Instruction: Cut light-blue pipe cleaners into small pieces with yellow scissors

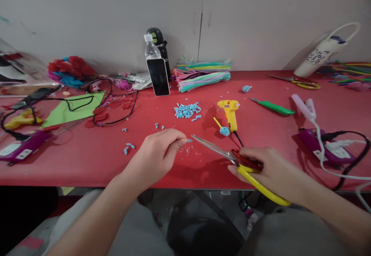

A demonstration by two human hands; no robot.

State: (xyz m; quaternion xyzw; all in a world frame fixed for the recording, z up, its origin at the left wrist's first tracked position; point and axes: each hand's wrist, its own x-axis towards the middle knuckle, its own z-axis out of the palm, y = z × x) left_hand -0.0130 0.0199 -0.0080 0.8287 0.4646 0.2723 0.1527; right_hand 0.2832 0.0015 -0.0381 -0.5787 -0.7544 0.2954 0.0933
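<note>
Between the thumb and fingers of my left hand (pixel 160 151) is a short piece of blue pipe cleaner (pixel 189 140), its tip sticking out to the right. My right hand (pixel 266 171) grips scissors (pixel 216 147) with yellow and red handles. Their blade tips point left and lie just right of the blue tip, apart from it; the blades look nearly closed. Beyond my hands lies a pile of cut blue pieces (pixel 187 111). Tiny blue scraps (pixel 185 151) are scattered on the red table under the blades. More blue bits (pixel 126 148) lie left of my left hand.
A yellow glue gun (pixel 230 115) lies on the table with a blue fuzzy ball (pixel 224 131) beside it. A green-handled knife (pixel 275 108) is to the right. Bundled pipe cleaners (pixel 203 78), a phone (pixel 158 77) and bottles stand along the wall. Purple power strips (pixel 327 149) sit at both sides.
</note>
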